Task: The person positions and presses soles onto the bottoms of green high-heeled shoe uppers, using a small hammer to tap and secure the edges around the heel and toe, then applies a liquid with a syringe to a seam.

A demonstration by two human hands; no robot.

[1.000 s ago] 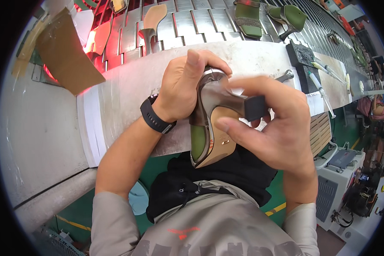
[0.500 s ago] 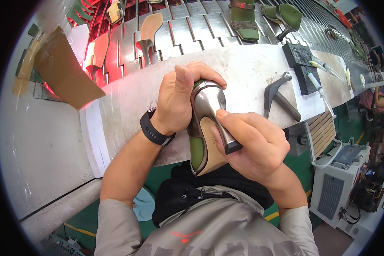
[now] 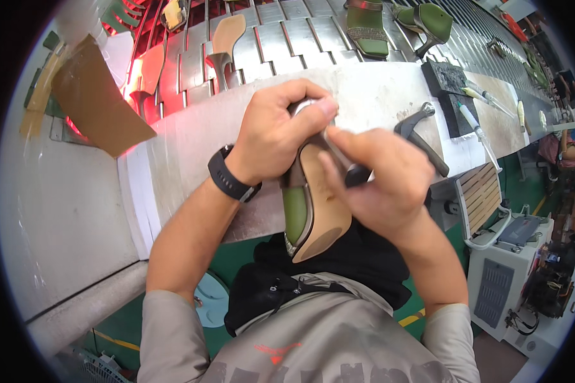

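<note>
Head | shoe point(image 3: 322, 204): toe point(image 3: 308, 249) toward person point(image 3: 306, 332), long axis fore-aft | left grip point(image 3: 278, 131), right grip point(image 3: 390, 175) clasping it

Partly hidden at frame centre: heel end of shoe point(image 3: 322, 207), behind left hand point(image 3: 275, 133) and blurred right hand point(image 3: 390, 175). Cut off at top edge: green sandal point(image 3: 372, 48); at bottom edge: grey shirt point(image 3: 300, 338). Too small to tell apart, lower right: machine parts point(image 3: 543, 292).

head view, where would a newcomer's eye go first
Probably to the high-heeled shoe at the centre, turned underside up between the left hand and the right hand. Next, perhaps, the red-lit part of the metal conveyor at upper left, then the dark hammer just beyond the right hand.
</note>
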